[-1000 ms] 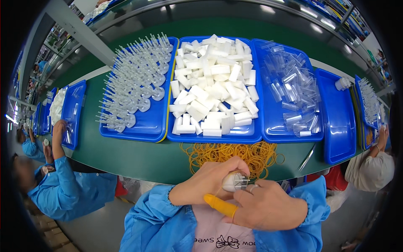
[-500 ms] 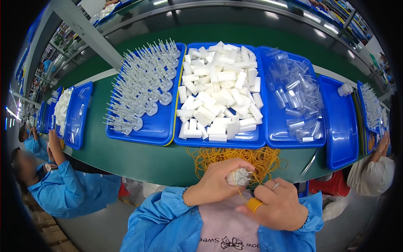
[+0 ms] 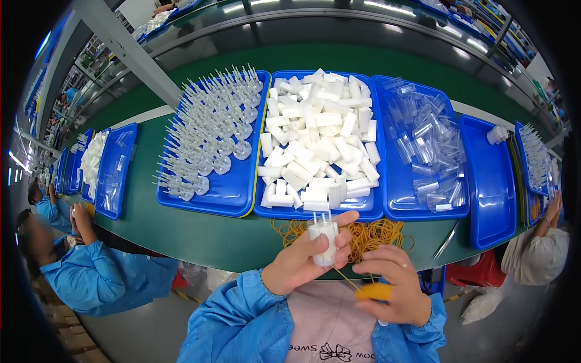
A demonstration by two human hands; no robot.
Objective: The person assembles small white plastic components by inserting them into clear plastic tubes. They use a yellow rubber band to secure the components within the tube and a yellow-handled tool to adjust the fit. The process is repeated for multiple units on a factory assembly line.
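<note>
My left hand (image 3: pixel 295 261) is closed around a clear cylinder with white foam inside (image 3: pixel 324 245). It stands roughly upright, thin pale prongs sticking out of its top. A yellow rubber band (image 3: pixel 346 278) stretches from the cylinder's lower end to my right hand (image 3: pixel 396 291), whose fingers are closed on it. A yellow wrap (image 3: pixel 374 292) covers one finger of that hand, which is slightly blurred. Just beyond both hands lies a heap of yellow rubber bands (image 3: pixel 378 237) on the green table (image 3: pixel 200 233).
Blue trays hold pronged clear parts (image 3: pixel 209 139), white foam blocks (image 3: pixel 315 139) and clear plastic sleeves (image 3: pixel 423 142). Farther right stands another blue tray (image 3: pixel 493 206) with a small part. Tweezers (image 3: pixel 445 241) lie near the table edge. Co-workers (image 3: pixel 103 266) sit on both sides.
The cylinder has turned from prongs toward the right to prongs up, and moved left. My right hand has shifted slightly lower, with the rubber band now stretched from the cylinder's bottom.
</note>
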